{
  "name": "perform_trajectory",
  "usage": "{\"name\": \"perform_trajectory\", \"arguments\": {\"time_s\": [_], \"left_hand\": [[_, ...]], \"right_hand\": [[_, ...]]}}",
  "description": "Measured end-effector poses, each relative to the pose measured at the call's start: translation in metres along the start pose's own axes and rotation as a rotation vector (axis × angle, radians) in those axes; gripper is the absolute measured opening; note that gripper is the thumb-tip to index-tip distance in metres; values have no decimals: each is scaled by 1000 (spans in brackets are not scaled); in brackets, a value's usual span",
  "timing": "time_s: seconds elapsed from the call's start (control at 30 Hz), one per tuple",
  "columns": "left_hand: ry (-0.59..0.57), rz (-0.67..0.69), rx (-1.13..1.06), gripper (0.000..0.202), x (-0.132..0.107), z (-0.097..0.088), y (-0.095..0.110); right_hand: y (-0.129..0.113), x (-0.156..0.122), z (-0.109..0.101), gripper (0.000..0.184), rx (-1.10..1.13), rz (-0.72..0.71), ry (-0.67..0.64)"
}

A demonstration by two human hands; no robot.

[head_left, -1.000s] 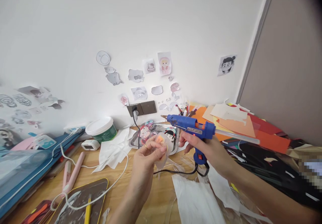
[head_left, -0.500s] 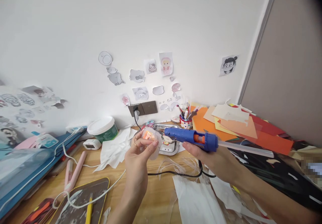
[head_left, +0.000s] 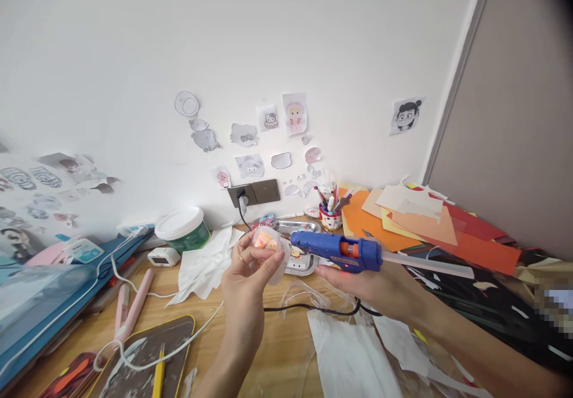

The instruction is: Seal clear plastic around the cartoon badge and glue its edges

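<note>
Between thumb and fingers, my left hand (head_left: 250, 272) pinches a small translucent whitish piece with orange and pink on it (head_left: 268, 241); its exact kind I cannot make out. My right hand (head_left: 362, 284) is wrapped round a blue hot glue gun (head_left: 326, 249), its nozzle pointing left at the piece and very near its right edge. A clear glue stick (head_left: 430, 265) sticks out of the gun's back end. A small red light glows on the gun's side. Behind the hands, partly hidden, lies a metal tray (head_left: 307, 267) with small items in it.
A black cord (head_left: 313, 310) crosses the wooden desk below the hands. White tissue (head_left: 351, 350) lies in front, with yellow tweezers (head_left: 158, 377) on a brown mat to the left. A pen cup (head_left: 331, 216), coloured paper (head_left: 416, 219) and a white-lidded tub (head_left: 183, 231) stand farther back.
The glue gun in my right hand has shifted slightly left and down, closer to the piece. A red light now shows on its side. My left hand has tilted the piece slightly.
</note>
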State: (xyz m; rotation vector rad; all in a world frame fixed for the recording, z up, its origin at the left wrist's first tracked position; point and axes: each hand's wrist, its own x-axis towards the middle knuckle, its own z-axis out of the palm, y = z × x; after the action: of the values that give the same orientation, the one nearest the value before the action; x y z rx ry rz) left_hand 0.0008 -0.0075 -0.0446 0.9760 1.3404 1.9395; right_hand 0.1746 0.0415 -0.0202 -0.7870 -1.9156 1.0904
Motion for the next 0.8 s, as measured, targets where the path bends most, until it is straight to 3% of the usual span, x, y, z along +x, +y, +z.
{"name": "perform_trajectory", "arguments": {"time_s": [0.33, 0.47, 0.6, 0.8], "left_hand": [[-11, 15, 8, 12, 0, 0, -2], [28, 4, -2, 13, 4, -3, -6], [37, -28, -34, 14, 8, -5, -10], [85, 34, 60, 15, 11, -5, -12]], "right_hand": [[2, 0, 1, 11, -101, 2, 38], [-13, 4, -10, 11, -84, 110, -142], [-10, 7, -24, 3, 178, 275, -336], [8, 10, -29, 24, 361, 263, -476]]}}
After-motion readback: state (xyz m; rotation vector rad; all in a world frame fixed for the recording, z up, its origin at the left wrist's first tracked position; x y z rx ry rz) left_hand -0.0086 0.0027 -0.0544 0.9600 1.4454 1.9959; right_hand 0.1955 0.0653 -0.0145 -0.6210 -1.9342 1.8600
